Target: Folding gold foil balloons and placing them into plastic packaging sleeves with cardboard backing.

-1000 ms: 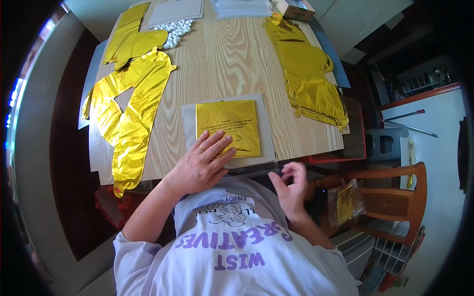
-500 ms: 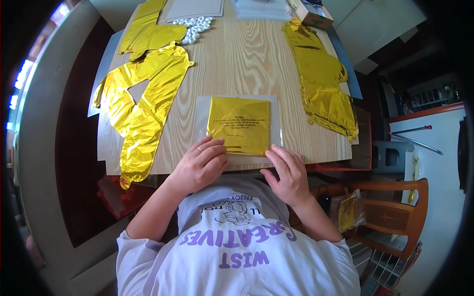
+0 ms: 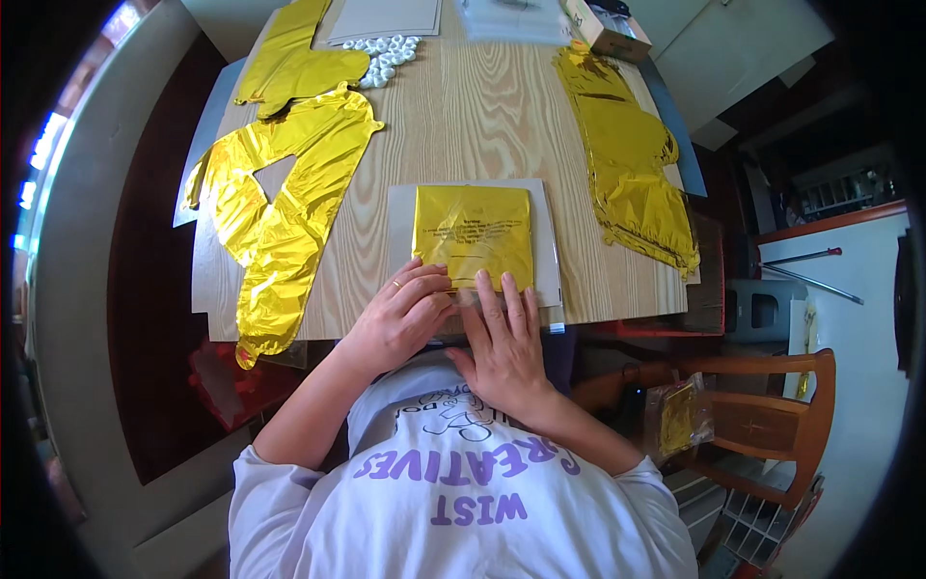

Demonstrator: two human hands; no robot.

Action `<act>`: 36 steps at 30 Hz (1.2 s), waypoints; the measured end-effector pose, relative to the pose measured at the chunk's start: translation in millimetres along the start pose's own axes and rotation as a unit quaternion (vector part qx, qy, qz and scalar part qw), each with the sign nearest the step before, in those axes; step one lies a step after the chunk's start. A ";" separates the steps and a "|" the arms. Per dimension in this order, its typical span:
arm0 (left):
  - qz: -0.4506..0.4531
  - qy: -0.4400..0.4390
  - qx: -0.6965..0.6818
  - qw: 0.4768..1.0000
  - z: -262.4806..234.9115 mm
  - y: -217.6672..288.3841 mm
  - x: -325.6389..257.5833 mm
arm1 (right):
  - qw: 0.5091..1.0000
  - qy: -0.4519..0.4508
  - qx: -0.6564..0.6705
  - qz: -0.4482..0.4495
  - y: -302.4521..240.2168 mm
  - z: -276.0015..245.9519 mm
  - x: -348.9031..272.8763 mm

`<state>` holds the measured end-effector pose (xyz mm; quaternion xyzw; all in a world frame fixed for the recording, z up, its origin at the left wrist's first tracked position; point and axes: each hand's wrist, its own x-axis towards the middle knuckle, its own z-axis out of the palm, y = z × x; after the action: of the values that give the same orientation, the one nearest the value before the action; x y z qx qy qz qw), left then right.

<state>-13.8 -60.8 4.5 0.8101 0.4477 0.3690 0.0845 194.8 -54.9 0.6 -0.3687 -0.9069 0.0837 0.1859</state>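
Observation:
A folded gold foil balloon [image 3: 475, 214] lies under clear film with small print, at the near edge of the table. Around it shows the pale, flat margin of a clear plastic bag [image 3: 546, 227]. At its lower left corner, the fingers of my left hand [image 3: 400, 318] are bent and pinched together on the bag's near edge. My right hand [image 3: 503, 347] lies flat, fingers stretched out over the lower edge of the packet. The two hands almost touch, and they hide part of that edge.
Flat gold foil balloons lie at the left [image 3: 289, 212] and right [image 3: 632, 159] of the wooden table [image 3: 463, 125]. Farther back are white rolls [image 3: 384, 58], grey sheets [image 3: 386, 19], clear bags [image 3: 516, 21] and an open box [image 3: 608, 29]. A wooden chair [image 3: 762, 429] holds another packet [image 3: 680, 415].
My right hand has moved left from the packet's lower right corner and now lies flat on its near edge. The packet has turned slightly. My left hand has stayed near the lower left corner.

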 end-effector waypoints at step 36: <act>-0.026 -0.038 -0.057 0.997 -4.7 -11.5 10.8 | 0.976 -0.039 0.197 0.082 186.3 -3.1 329.2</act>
<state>-21.1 -46.5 8.1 0.8052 0.4437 0.3607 0.1568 97.8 308.6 40.4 -0.3944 -0.8460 0.2898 0.2116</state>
